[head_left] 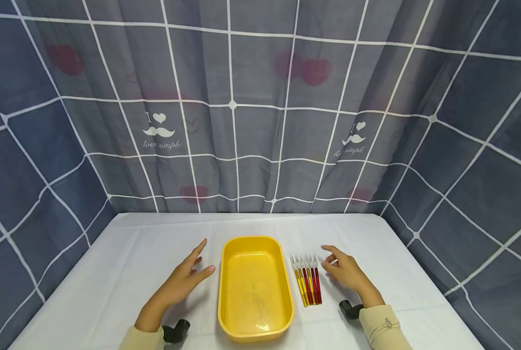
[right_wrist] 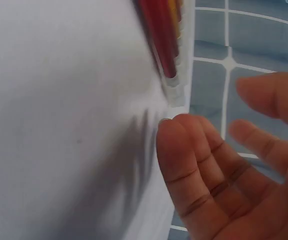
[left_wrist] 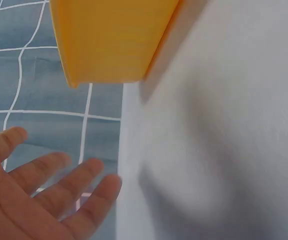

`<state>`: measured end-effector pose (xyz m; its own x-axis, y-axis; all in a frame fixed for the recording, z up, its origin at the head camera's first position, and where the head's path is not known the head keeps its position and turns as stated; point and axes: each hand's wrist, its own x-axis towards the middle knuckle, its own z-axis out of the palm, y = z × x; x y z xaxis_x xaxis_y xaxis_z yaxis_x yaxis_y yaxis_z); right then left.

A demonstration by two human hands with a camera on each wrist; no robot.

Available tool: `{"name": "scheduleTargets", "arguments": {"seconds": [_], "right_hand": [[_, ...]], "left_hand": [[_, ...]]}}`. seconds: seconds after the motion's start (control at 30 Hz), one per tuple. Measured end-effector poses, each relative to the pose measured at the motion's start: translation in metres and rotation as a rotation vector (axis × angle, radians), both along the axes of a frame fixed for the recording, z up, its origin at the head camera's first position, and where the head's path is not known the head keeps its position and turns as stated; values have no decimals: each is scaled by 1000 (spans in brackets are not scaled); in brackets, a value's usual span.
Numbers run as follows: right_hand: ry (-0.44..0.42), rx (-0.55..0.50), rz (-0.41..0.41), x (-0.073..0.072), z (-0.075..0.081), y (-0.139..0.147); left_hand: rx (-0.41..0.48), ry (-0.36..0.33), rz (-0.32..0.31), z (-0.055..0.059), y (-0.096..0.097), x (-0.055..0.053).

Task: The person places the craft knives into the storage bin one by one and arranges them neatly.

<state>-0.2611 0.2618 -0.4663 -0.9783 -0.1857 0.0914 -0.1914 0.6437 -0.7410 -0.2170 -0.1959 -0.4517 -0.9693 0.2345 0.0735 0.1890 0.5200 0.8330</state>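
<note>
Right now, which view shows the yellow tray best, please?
The head view: it shows the yellow tray whole, interior included. The left wrist view catches only a cropped part; the right wrist view, none.

Tray on table, tools at right

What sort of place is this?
Probably a makeshift, curtained-off work or recording booth; the room beyond doesn't show. Clues: grid-patterned curtains on three sides, a white-covered table, and a yellow tray beside a neat row of pen-like sticks.
</note>
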Motion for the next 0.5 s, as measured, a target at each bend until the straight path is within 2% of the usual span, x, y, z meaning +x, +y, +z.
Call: {"name": "scheduleTargets", "arguments": {"seconds": [0.23, 0.5], "right_hand": [[6, -16, 71, -15, -3, 5], [-93, -27, 127, -28, 1, 7]], "left_hand": [[82, -46, -40, -8, 6, -10], [279, -164, -120, -13, 9, -18]]}}
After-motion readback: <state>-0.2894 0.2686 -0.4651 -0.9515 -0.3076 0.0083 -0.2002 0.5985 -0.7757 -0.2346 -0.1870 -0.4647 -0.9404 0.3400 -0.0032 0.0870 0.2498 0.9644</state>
